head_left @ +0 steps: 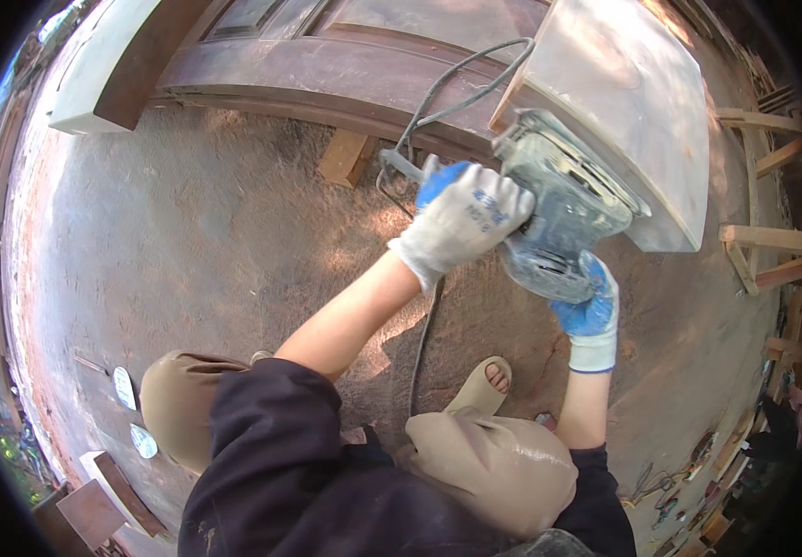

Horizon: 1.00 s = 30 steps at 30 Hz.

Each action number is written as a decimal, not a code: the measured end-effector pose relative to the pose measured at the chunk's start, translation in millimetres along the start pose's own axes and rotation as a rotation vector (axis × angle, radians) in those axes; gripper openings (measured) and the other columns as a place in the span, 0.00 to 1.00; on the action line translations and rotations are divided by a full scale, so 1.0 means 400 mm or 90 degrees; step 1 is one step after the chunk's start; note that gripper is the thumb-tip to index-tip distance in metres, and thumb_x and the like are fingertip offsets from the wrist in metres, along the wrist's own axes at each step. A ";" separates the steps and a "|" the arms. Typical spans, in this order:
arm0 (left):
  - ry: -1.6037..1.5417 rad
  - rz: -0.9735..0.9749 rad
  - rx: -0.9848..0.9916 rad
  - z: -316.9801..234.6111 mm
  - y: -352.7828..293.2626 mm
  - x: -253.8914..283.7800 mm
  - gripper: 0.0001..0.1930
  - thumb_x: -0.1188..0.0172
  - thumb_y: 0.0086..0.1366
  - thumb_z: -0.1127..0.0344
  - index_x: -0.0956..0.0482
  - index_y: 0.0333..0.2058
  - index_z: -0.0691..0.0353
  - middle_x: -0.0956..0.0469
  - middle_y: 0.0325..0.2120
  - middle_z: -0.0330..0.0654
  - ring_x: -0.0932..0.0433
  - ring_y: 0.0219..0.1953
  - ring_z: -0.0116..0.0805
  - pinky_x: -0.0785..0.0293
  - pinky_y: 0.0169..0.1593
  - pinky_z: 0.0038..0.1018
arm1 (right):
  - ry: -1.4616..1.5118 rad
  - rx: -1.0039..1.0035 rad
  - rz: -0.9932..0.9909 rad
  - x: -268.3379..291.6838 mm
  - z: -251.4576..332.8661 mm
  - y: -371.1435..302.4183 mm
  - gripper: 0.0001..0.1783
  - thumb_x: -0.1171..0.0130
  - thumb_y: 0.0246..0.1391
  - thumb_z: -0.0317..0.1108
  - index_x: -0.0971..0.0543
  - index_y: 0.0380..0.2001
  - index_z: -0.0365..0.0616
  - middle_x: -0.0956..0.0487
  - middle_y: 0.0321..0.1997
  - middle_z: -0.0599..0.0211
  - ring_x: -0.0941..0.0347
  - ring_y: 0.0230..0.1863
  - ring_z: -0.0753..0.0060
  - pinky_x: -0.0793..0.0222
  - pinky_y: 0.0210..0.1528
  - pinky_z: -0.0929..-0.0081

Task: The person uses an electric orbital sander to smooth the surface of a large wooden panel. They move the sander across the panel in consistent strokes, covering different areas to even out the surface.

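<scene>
Head view is showing a power sander (pixel 573 209) toward the far right, with the left hand (pixel 470 213) clamping its gloved fingers round the handle end and the right hand (pixel 591 304) curling its fingers round the rounded body. Its flat base is facing the near side of a pale wooden block (pixel 642 102), and sanding is apparently under way: the broad top is looking smooth, perhaps already worked, while the sander is hiding how much side remains. Farther left, a panelled frame (pixel 280 79) is showing darker, patchy wood, possibly unfinished.
</scene>
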State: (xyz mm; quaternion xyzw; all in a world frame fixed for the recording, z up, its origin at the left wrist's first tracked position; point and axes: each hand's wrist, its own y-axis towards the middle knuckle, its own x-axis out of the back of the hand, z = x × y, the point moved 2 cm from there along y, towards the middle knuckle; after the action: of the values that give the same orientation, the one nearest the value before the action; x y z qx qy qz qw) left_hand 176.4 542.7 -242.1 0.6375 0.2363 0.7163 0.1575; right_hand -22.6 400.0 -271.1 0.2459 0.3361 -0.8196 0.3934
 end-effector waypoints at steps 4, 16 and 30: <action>0.016 -0.021 0.034 0.062 -0.051 0.009 0.13 0.41 0.58 0.61 0.26 0.42 0.53 0.26 0.31 0.34 0.23 0.35 0.32 0.25 0.43 0.29 | 0.040 -0.101 0.084 0.003 -0.051 0.050 0.19 0.39 0.58 0.35 0.22 0.50 0.36 0.18 0.50 0.55 0.20 0.51 0.58 0.24 0.55 0.59; 0.076 -0.140 0.035 0.097 -0.081 -0.041 0.08 0.41 0.56 0.61 0.29 0.34 0.51 0.33 0.25 0.33 0.28 0.29 0.29 0.27 0.36 0.27 | -0.180 0.048 -0.021 0.009 -0.062 0.044 0.33 0.38 0.57 0.42 0.30 0.62 0.38 0.26 0.62 0.54 0.29 0.62 0.52 0.34 0.66 0.50; -0.021 -0.093 0.019 0.047 0.017 0.027 0.04 0.42 0.57 0.62 0.25 0.29 0.51 0.28 0.25 0.34 0.27 0.30 0.33 0.29 0.34 0.32 | -0.052 0.091 -0.058 -0.061 0.026 -0.034 0.32 0.44 0.59 0.47 0.29 0.61 0.38 0.25 0.62 0.53 0.28 0.61 0.52 0.31 0.65 0.50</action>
State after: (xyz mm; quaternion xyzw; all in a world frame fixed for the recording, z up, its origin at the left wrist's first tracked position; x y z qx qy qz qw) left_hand 193.9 545.2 -228.1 0.6323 0.2903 0.6889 0.2033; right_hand -21.3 410.3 -243.1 0.2239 0.2714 -0.8679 0.3506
